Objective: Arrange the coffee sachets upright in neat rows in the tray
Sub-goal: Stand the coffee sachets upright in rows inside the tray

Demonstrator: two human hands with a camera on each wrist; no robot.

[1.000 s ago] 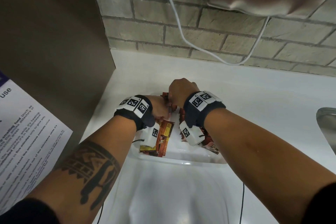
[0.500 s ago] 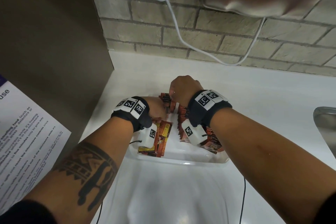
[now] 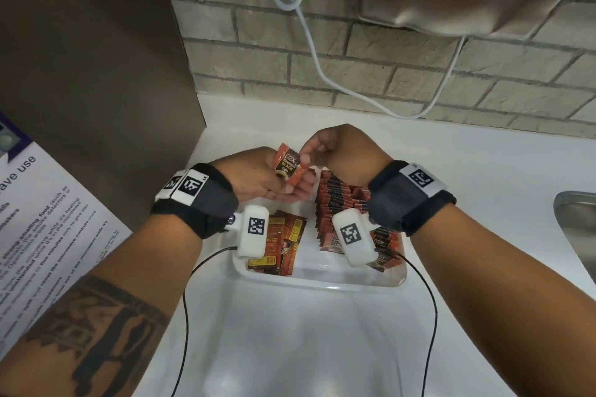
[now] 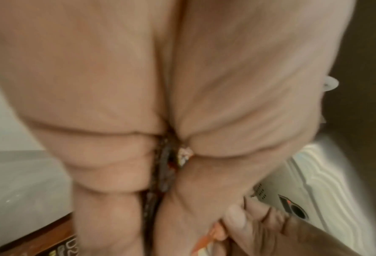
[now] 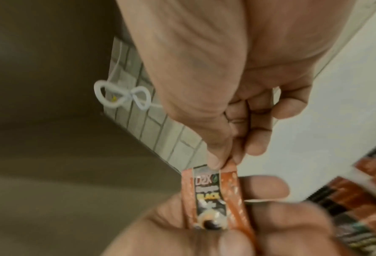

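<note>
Above the tray, both hands clamped one sachet: left hand beneath, right hand pinching its top edge. Left-wrist view was blurred; right-wrist view alone showed the label.

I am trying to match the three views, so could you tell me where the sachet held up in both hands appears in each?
Head: held sachet above the tray, centre.
Left wrist: only a dark sliver between blurred fingers, probably it.
Right wrist: lower centre, label facing camera.
Shared landmark: the row of standing sachets, head and right wrist.
</note>
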